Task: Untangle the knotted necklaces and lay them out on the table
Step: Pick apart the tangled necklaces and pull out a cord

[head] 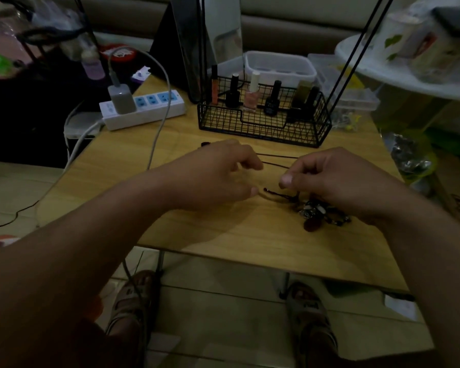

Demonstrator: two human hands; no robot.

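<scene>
Both hands hang low over the wooden surface (223,235). The left hand (218,176) has its fingers curled, grip closed on a thin dark cord (276,156). That cord stretches across to the right hand (337,181), where thumb and forefinger are pinched tight on it too. The rest of the necklaces (318,212) sit in a beaded clump on the surface right under the right hand, with one loose end poking out left. A black wire basket (263,128) of nail polish bottles sits behind, and a power strip (144,110) is back left.
</scene>
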